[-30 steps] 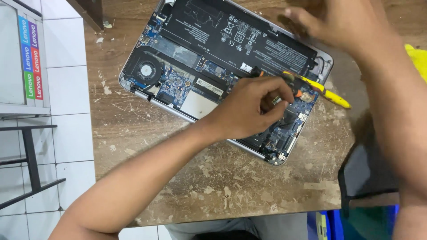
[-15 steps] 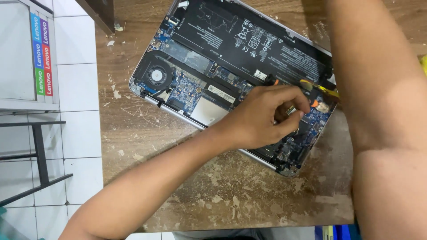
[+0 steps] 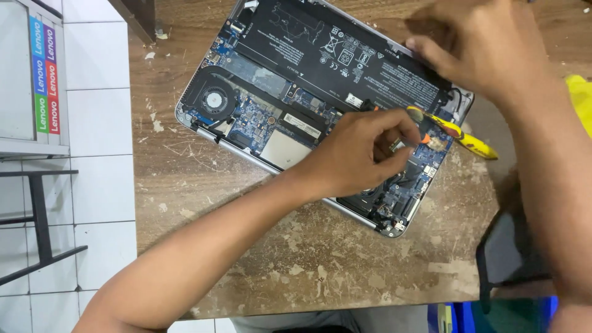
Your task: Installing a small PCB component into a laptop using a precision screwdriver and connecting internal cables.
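Laptop [image 3: 296, 117] lay open-bottomed on the wooden table [image 3: 345, 271] | left hand [image 3: 364, 154] over its board, fingers pinched shut on a yellow screwdriver [image 3: 453, 131] | right hand [image 3: 487, 46] at laptop's far edge, fingers curled on the rim, grip unclear.

From where I watch, both arms are bare all the way up: no sleeves, no gloves, no watch, strap or ring that I can make out. My left hand [image 3: 361, 157] shows its back and knuckles clearly, with short nails on the fingers I can see. The left forearm is long and lean, with fine hair along it. My right hand [image 3: 487, 49] is blurred, so its details are hard to tell; its forearm is bare too
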